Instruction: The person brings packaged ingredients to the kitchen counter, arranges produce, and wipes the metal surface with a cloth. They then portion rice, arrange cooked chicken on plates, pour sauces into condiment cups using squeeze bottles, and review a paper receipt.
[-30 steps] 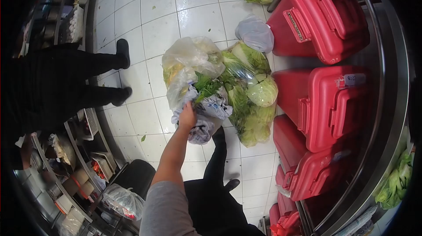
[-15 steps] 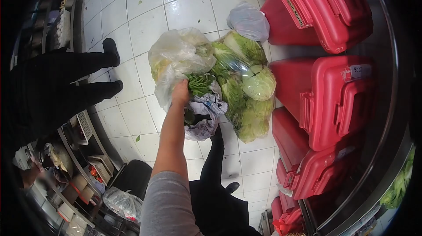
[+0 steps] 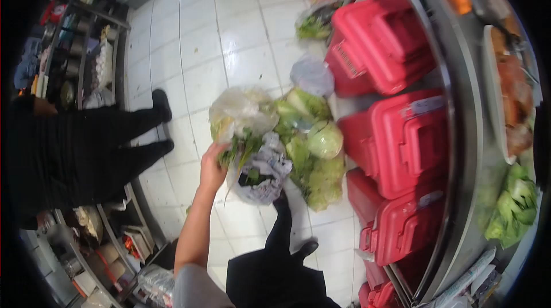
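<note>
My left hand (image 3: 213,164) is closed around a bunch of leafy greens (image 3: 244,147), with thin stems hanging below it. Just right of the hand lies a crumpled, printed pale bag (image 3: 267,184), its mouth open and dark green leaves inside. Beyond the hand rests a clear plastic bag (image 3: 241,110) with yellowish-green contents. Bagged leafy vegetables (image 3: 321,179) and a round wrapped cabbage (image 3: 325,140) lie to the right on the floor. My right hand is out of view.
Red lidded bins (image 3: 407,141) line the right side beside a metal counter (image 3: 468,107). A tied pale bag (image 3: 313,75) and more greens (image 3: 313,28) lie farther up the tiled floor. At left, a person in black (image 3: 74,153) stands near loaded shelves (image 3: 123,239).
My left hand has drawn the greens leftward, away from the clear bag and the printed bag's mouth. The view has shifted, showing more of the counter and far floor.
</note>
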Available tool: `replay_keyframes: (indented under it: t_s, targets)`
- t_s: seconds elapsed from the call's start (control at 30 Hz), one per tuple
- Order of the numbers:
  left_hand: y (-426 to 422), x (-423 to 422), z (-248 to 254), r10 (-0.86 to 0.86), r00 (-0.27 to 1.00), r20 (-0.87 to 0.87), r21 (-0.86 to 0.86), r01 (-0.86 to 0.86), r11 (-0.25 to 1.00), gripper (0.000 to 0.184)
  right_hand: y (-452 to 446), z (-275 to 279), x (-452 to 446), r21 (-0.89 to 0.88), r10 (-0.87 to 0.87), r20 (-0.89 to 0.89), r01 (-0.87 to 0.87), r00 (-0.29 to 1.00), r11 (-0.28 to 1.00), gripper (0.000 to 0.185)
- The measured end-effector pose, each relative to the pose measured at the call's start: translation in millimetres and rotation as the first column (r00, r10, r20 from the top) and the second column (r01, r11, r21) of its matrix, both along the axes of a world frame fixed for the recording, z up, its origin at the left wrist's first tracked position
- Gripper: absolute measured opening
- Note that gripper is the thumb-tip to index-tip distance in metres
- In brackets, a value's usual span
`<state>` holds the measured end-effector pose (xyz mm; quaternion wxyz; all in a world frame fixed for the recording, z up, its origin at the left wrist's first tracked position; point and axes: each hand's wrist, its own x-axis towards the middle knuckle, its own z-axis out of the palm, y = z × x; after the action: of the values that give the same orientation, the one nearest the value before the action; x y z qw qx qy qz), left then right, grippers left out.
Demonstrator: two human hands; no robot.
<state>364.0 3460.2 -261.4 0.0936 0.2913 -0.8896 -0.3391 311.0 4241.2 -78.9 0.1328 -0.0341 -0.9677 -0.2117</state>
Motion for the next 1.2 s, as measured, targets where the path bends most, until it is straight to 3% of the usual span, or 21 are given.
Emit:
replay_keyframes:
  t_s: [0.17,0.27,0.37,0.4,0.43,0.5,0.57,0.63,0.7,0.73,0.77,0.8,0.87,0.9,1.0,1.03,1.07,1.1,1.13,1.17,1.2]
  targets:
    - [31,12,100,0.165,0.959,-0.230,-0.084,-0.189,0.978,0.038,15,-8,-10,-0.064,-0.035,-0.077,0.030,0.996,0.997,0.081]
    - [48,29,136,0.424,0.793,-0.437,0.192,-0.378,0.905,0.036,37,-9,-12,-0.101,-0.054,-0.102,0.044,0.993,0.994,0.082]
    - [74,36,232,0.083,0.889,-0.450,-0.106,-0.146,0.984,0.033,66,-15,-13,-0.153,-0.086,-0.132,0.065,0.988,0.986,0.082]
    - [82,39,267,0.132,0.919,-0.370,-0.176,-0.209,0.962,0.029,72,-18,-13,-0.173,-0.093,-0.137,0.069,0.986,0.983,0.083]
    - [73,48,265,0.137,0.891,-0.434,-0.245,-0.263,0.933,0.028,78,-23,-14,-0.201,-0.098,-0.138,0.070,0.986,0.977,0.083]
    - [69,60,275,0.058,0.889,-0.454,-0.492,-0.305,0.816,0.028,3,41,-7,-0.200,0.029,-0.141,-0.057,0.990,0.978,0.082]
    - [96,63,329,0.123,0.844,-0.522,-0.244,-0.286,0.927,0.028,-20,62,-12,-0.381,-0.045,-0.088,0.008,0.995,0.925,0.087]
    - [92,71,345,0.155,0.801,-0.578,-0.371,-0.428,0.824,0.028,-15,66,-10,-0.455,0.047,-0.154,-0.112,0.987,0.883,0.072]
    - [100,80,372,0.097,0.844,-0.528,-0.495,-0.398,0.772,0.028,9,47,-10,-0.698,0.083,-0.254,-0.242,0.964,0.674,0.053]
    - [116,83,392,0.078,0.840,-0.537,-0.474,-0.376,0.796,0.028,13,46,-10,-0.875,0.035,-0.327,-0.317,0.944,0.367,0.048]
    - [133,84,417,0.055,0.833,-0.551,-0.452,-0.354,0.819,0.027,14,49,-10,-0.923,-0.041,-0.385,-0.385,0.922,0.012,0.047]
    - [138,90,435,0.006,0.841,-0.540,-0.470,-0.307,0.828,0.028,10,67,-5,-0.896,-0.250,-0.339,-0.392,0.907,-0.207,0.048]
    - [157,102,464,-0.157,0.796,-0.584,-0.489,-0.191,0.851,0.028,-7,116,8,-0.821,-0.251,-0.550,-0.571,0.797,-0.013,0.045]
    - [171,111,480,-0.073,0.844,-0.532,-0.389,-0.167,0.906,0.029,-23,140,15,-0.759,-0.238,-0.644,-0.646,0.727,0.082,0.043]
    - [217,134,516,-0.098,0.837,-0.539,-0.394,-0.147,0.907,0.028,-105,205,37,-0.721,0.204,-0.691,-0.678,0.693,-0.143,0.029]
    - [235,142,524,-0.134,0.826,-0.548,-0.416,-0.130,0.900,0.028,-134,225,51,-0.766,0.401,-0.623,-0.628,0.672,-0.138,0.022]
    - [250,147,529,-0.178,0.809,-0.560,-0.438,-0.107,0.893,0.028,-160,220,56,-0.817,0.548,-0.572,-0.481,0.610,-0.318,0.020]
    - [267,154,530,-0.144,0.851,-0.504,-0.432,-0.105,0.896,0.030,-176,194,59,-0.905,0.703,-0.424,-0.281,0.571,-0.318,0.023]
    - [281,158,527,-0.203,0.866,-0.458,-0.469,-0.042,0.882,0.029,-198,171,68,-0.922,0.797,-0.313,0.037,0.516,-0.387,0.033]
    - [291,160,510,-0.287,0.824,-0.488,-0.511,-0.003,0.860,0.027,-207,164,82,-0.796,0.894,-0.071,0.515,0.442,-0.318,0.056]
    - [320,161,521,-0.321,0.827,-0.462,-0.376,0.145,0.915,0.022,-216,145,89,-0.249,0.965,0.034,0.937,0.260,-0.244,0.079]
